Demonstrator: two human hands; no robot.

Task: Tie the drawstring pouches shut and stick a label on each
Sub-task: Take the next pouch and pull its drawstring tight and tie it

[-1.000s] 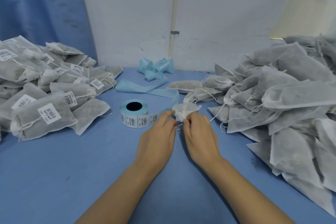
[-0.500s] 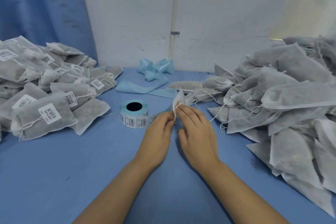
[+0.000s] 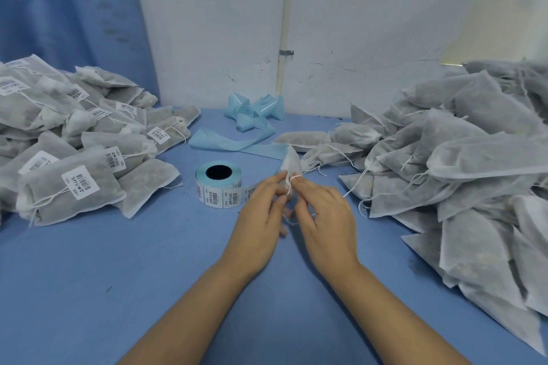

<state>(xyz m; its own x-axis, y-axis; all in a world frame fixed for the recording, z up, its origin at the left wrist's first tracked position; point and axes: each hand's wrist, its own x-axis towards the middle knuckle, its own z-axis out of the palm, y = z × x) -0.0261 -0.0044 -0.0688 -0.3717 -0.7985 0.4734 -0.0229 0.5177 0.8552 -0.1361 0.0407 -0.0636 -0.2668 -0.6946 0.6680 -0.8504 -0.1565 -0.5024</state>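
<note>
Blue tabletop (image 3: 89, 275) underneath; the left hand (image 3: 261, 216) pinches the pouch (image 3: 292, 161), upright just beyond the fingertips, at its neck, and the right hand (image 3: 323, 216) pinches the drawstring (image 3: 292, 178). Light, soft and limp, it is probably best gripped at that gathered neck.

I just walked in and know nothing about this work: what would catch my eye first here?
Two heaps of grey fabric drawstring pouches lie at either side of the blue table: the left heap bears white barcode labels, the right heap none. In the middle, the left hand and right hand pinch a small white fabric pouch at its drawstring, beside a pale blue roll of barcode labels.
</note>
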